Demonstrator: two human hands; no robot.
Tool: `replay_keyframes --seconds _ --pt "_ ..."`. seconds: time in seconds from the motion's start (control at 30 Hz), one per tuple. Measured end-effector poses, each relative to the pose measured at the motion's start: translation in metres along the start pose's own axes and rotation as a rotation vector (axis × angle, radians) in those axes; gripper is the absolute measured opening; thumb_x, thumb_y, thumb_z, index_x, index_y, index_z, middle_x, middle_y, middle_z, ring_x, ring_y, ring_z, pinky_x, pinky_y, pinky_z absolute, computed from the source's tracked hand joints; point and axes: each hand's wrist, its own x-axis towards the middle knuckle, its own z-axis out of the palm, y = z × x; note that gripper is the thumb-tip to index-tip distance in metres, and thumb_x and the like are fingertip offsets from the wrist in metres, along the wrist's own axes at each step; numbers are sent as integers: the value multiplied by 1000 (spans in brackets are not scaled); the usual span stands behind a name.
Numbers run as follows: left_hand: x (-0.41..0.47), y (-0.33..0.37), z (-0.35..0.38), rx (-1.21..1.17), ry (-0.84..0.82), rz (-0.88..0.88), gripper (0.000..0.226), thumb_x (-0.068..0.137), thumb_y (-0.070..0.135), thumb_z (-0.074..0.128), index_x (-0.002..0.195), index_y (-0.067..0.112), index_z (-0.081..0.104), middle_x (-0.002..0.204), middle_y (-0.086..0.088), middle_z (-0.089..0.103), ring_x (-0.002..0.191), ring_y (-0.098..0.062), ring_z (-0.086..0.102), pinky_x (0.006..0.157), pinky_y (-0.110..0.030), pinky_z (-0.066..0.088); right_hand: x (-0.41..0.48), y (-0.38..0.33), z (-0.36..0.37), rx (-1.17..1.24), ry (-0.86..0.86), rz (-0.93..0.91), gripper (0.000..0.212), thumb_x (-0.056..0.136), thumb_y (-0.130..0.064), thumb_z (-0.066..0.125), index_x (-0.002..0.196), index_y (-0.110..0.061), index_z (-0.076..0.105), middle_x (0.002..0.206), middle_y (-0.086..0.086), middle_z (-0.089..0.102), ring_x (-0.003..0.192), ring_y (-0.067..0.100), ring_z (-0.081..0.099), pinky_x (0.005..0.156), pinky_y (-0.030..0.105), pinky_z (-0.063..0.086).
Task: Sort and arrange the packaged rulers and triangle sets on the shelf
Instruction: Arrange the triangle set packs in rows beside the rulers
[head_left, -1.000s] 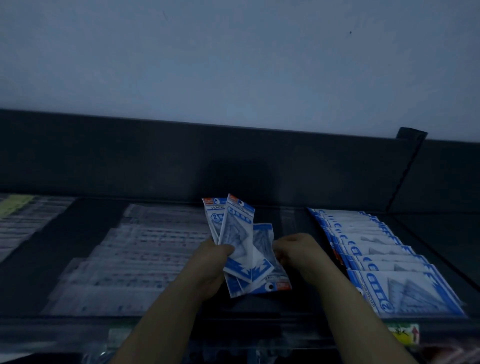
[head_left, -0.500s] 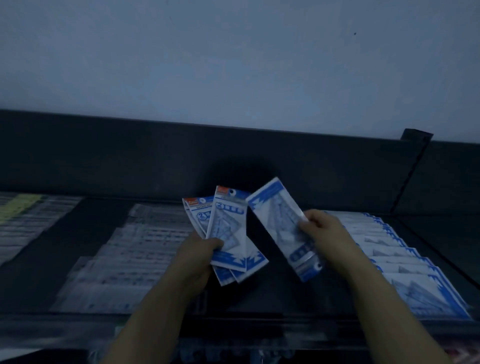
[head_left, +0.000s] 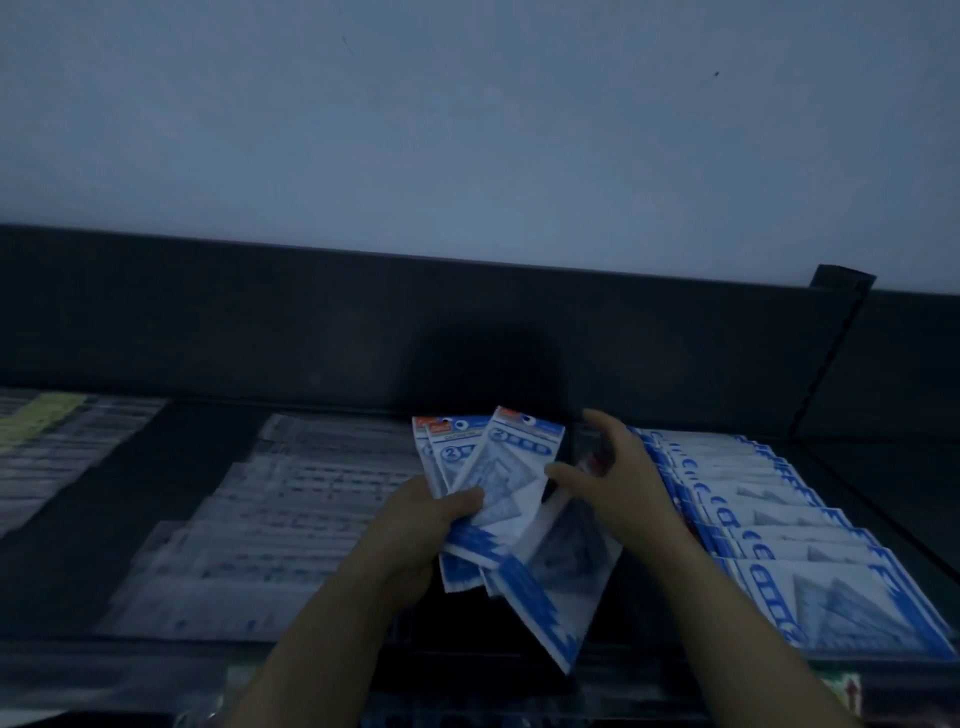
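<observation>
i note: left hand (head_left: 415, 535) clamps fanned triangle packs (head_left: 501, 465) — right hand (head_left: 628, 493), at their 3 o'clock, spread open over tilted pack (head_left: 563, 582).

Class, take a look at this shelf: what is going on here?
A person is sorting stock at a dark shelf. The left hand grips a fan of blue-and-white packets. The right hand lies on one more packet, tilted beside an overlapped row of like packets; its grip is unclear. Clear ruler packs lie overlapped on the left.
</observation>
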Motion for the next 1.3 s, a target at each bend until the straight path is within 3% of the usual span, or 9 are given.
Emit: replay_keyframes --seconds 0.1,0.2,0.33,0.47,0.7,0.9,1.03,1.13,1.3 --pt "7 -7 3 -37 94 18 24 90 4 61 113 1 59 97 -19 70 76 -30 69 56 -34 56 -13 8 10 22 -22 165 86 77 -39 75 147 -24 27 152 -2 24 130 17 37 100 31 37" --pt "7 -12 11 159 96 74 29 94 6 54 122 9 48 102 -10 63 81 -23 64 55 -28 52 -24 15 27 -26 -58 155 65 93 -29 58 147 -17 25 152 3 19 111 11 44 91 23 36" --pt "7 -12 13 325 31 63 22 95 4 50 114 13 44 93 -2 57 78 -15 59 52 -22 47 -18 22 27 -17 19 169 44 101 -17 40 144 -14 34 149 5 32 129 19 40 97 23 32" --pt "7 -13 10 335 18 40 29 94 2 49 122 7 49 98 -9 62 80 -20 62 51 -21 49 -16 17 3 129 89 211 36 97 -11 49 133 -13 50 134 4 53 112 10 49 89 24 38" --pt "3 -19 6 242 36 6 24 94 -1 49 117 4 52 95 -16 63 77 -27 63 54 -29 51 -52 13 -39 -345 -178 384 32 83 -39 69 101 -15 57 94 3 61 80 14 57 75 32 51" --pt "-2 -33 21 214 -37 -22 24 97 4 48 121 7 51 104 -15 62 88 -30 63 65 -33 53 -68 21 -29 -13 -93 478 69 78 -28 77 136 -8 44 116 5 58 98 19 59 82 40 55" --pt "-3 -41 23 174 -45 21 34 98 6 47 131 9 47 111 -12 62 93 -27 63 63 -27 53 -74 24 -22 262 -69 455 44 76 -14 78 113 -14 56 108 -1 61 85 11 60 57 19 47" --pt "-9 -40 28 129 -64 51 35 99 10 46 134 14 45 113 -8 62 93 -22 63 61 -24 53 -72 26 -16 436 -32 453 37 72 -3 79 96 -23 57 98 0 64 85 17 64 64 31 53" --pt "-10 -27 23 101 63 135 34 101 13 43 133 21 40 107 -5 61 89 -22 63 67 -32 53 -63 22 -27 573 144 439 44 76 8 71 113 -9 56 93 10 68 81 28 68 67 38 56"
